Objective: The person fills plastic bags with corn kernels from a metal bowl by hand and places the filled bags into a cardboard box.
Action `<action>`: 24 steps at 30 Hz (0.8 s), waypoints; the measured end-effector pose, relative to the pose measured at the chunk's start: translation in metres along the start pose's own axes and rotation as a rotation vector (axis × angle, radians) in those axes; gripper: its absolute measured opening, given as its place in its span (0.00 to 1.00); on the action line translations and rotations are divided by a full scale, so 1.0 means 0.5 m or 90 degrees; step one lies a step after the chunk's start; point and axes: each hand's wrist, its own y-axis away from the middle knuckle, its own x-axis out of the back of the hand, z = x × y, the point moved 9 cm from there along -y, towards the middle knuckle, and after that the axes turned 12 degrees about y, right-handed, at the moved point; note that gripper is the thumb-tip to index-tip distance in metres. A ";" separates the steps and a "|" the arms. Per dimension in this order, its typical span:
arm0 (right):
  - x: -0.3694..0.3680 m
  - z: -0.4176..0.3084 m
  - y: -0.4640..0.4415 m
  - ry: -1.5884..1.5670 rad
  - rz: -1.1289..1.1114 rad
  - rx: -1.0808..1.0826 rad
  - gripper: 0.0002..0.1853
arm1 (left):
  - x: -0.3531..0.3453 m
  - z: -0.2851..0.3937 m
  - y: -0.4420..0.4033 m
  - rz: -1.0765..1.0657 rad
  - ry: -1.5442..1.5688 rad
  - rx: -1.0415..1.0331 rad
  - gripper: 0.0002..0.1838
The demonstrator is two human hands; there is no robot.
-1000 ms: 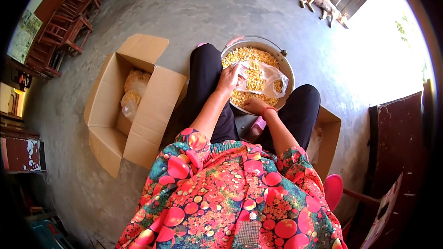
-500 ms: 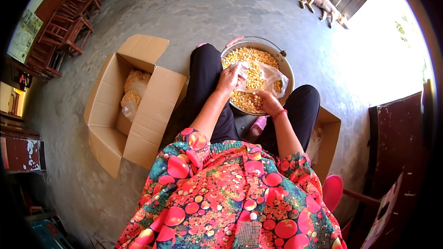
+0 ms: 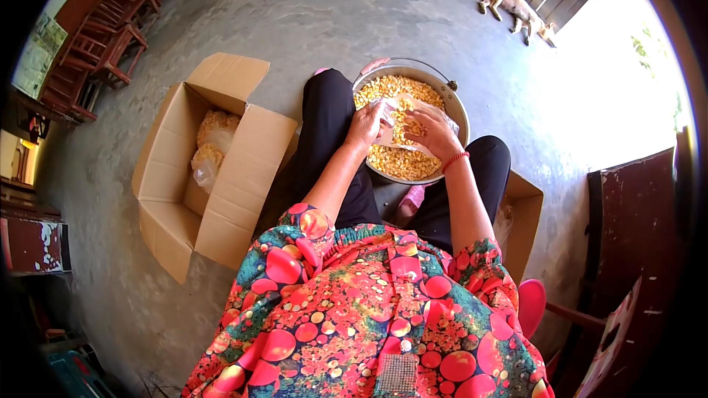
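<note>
A round metal pot (image 3: 462, 114) full of yellow corn kernels (image 3: 405, 164) stands between my knees. On the kernels lies a clear plastic bag (image 3: 404, 103) with corn in it. My left hand (image 3: 366, 127) is closed on the bag's left edge, fingers pinching the plastic. Over the bag's right part reaches my right hand (image 3: 435, 131), palm down, its fingers apart and touching the bag or the corn; the contact is partly hidden. A red bracelet circles that wrist.
To my left, an open cardboard box (image 3: 169, 155) holds filled plastic bags (image 3: 212, 149). Another cardboard box (image 3: 525, 214) stands by my right leg. A dog (image 3: 512, 6) lies on the floor at the far right. Wooden chairs (image 3: 99, 59) line the left wall.
My right hand has moved up from the near edge of the bag to lie over its right part, fingers spreading. My left hand keeps its hold on the bag.
</note>
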 end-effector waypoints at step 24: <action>-0.108 0.223 0.023 0.744 -0.192 -0.007 0.18 | -0.003 -0.001 0.007 0.004 0.003 0.028 0.16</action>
